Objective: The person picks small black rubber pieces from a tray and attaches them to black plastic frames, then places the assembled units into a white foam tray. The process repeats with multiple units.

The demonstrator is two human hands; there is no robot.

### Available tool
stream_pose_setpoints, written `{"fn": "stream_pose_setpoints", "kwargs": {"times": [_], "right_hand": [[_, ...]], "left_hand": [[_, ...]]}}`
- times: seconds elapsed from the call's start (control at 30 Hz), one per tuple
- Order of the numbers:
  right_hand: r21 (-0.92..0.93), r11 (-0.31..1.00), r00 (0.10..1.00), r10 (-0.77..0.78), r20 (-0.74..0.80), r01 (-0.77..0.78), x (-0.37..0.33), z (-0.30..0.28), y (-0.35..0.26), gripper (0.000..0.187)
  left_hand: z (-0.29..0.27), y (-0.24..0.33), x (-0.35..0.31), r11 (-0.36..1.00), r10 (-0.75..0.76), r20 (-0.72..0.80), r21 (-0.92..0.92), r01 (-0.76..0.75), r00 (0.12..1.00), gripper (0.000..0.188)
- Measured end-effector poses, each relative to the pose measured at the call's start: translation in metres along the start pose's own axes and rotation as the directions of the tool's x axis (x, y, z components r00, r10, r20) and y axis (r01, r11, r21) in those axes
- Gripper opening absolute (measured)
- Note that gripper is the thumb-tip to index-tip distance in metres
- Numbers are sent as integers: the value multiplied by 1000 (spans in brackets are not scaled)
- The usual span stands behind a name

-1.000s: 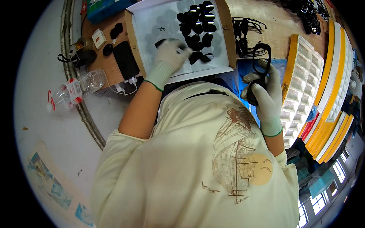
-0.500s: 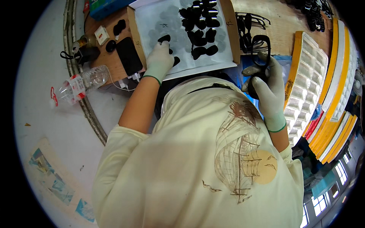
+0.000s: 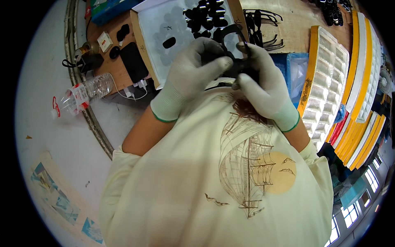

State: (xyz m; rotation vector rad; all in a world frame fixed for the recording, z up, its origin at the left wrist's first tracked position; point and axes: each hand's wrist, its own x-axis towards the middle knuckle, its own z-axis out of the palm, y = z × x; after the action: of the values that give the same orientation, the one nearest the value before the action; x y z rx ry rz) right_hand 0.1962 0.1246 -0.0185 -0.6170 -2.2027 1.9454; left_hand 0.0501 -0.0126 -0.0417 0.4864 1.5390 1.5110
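Two hands in pale gloves with green-edged cuffs meet at a black eyeglass frame (image 3: pixel 236 62), held up before the wearer's shirt (image 3: pixel 197 164) at the near edge of a shallow cardboard box (image 3: pixel 141 43). The right hand (image 3: pixel 263 84) pinches the frame; the left hand (image 3: pixel 195 70) pinches a dark piece against it, though whether that is a lens cannot be told. A lone dark lens (image 3: pixel 169 42) lies in the box, left of clustered lenses (image 3: pixel 201 18). More black frames (image 3: pixel 258 29) rest on the counter (image 3: pixel 298 29).
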Motion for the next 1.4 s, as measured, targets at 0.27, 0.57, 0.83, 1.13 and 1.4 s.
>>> {"fn": "stream_pose_setpoints", "kwargs": {"times": [0.27,0.57,0.83,1.13,1.4], "right_hand": [[78,973,966,202,164,-217,2,-6,-13,23],[196,932,943,268,198,-306,9,-2,-19,26],[134,960,961,221,165,-244,5,6,-15,26],[176,951,960,225,169,-254,3,14,-8,25],[185,944,961,260,93,-273,-1,23,-4,29]], "left_hand": [[-6,15,-11,861,-90,220,-473,187,971,31],[-12,33,-21,963,-76,117,-249,104,990,30],[-12,31,-27,996,-66,55,-51,69,996,43],[-9,24,-36,999,35,9,11,-36,999,32],[3,15,-36,995,98,-110,41,-94,989,29]]}}
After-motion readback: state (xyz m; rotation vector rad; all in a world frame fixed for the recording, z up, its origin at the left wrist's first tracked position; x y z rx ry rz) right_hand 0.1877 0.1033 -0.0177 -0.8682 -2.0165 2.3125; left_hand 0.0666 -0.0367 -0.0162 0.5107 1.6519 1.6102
